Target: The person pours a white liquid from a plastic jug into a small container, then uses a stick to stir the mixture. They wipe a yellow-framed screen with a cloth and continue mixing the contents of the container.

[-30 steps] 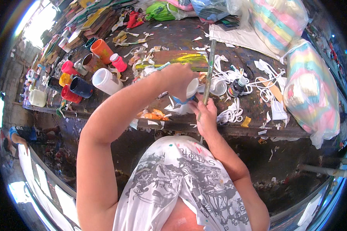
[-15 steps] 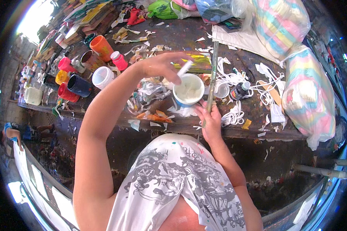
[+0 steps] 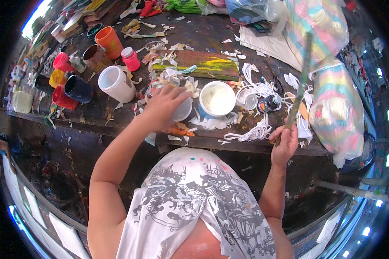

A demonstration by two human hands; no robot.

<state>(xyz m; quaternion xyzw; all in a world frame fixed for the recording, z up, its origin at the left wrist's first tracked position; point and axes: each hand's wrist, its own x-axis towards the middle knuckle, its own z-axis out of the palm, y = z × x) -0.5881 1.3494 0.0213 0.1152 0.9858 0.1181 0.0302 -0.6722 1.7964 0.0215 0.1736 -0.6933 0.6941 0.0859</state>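
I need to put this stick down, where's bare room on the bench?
Bare dark wood lies behind the painted board, toward the white sheet. Crowded around the white paint tub, among the paper scraps and white strips, and at the cups on the left.

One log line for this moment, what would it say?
left hand: on white lid | right hand: holds long stick | white paint tub: open, between hands

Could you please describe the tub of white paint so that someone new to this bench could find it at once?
On the dark, paint-stained workbench, look at the front edge, just right of the left hand. The tub of white paint stands there among white paper scraps. It alone has a blue wall and is filled to the brim, unlike the empty white cup further left.
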